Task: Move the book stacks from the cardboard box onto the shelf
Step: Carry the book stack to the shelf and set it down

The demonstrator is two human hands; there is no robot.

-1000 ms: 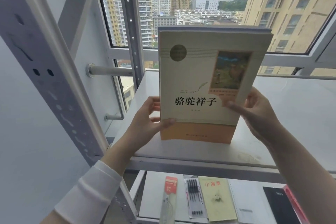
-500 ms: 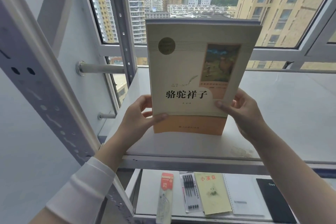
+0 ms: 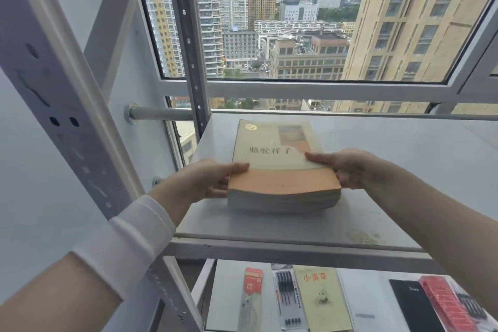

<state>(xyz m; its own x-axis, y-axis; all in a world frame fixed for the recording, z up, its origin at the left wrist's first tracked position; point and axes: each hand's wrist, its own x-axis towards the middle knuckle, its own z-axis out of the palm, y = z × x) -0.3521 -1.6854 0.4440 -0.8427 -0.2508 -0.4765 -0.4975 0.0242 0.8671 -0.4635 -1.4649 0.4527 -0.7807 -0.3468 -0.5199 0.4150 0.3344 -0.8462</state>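
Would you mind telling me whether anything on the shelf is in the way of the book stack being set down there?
Nothing visible is. The book stack already lies flat on the shelf, held by the left hand and right hand; the surface around it is bare.

The top book [image 3: 280, 159] of the stack carries the title 骆驼祥子 in dark characters across its pale cover, somewhat blurred. On the lower shelf, the yellow booklet [image 3: 322, 302] reads 小演草 in red at its top. The pack of pens [image 3: 289, 298] beside it has DIANGDA printed down its right edge. The black notebook [image 3: 416, 310] bears small pale lettering that looks like "Diary". Print on the red-topped packet [image 3: 252, 294] is too small to read.
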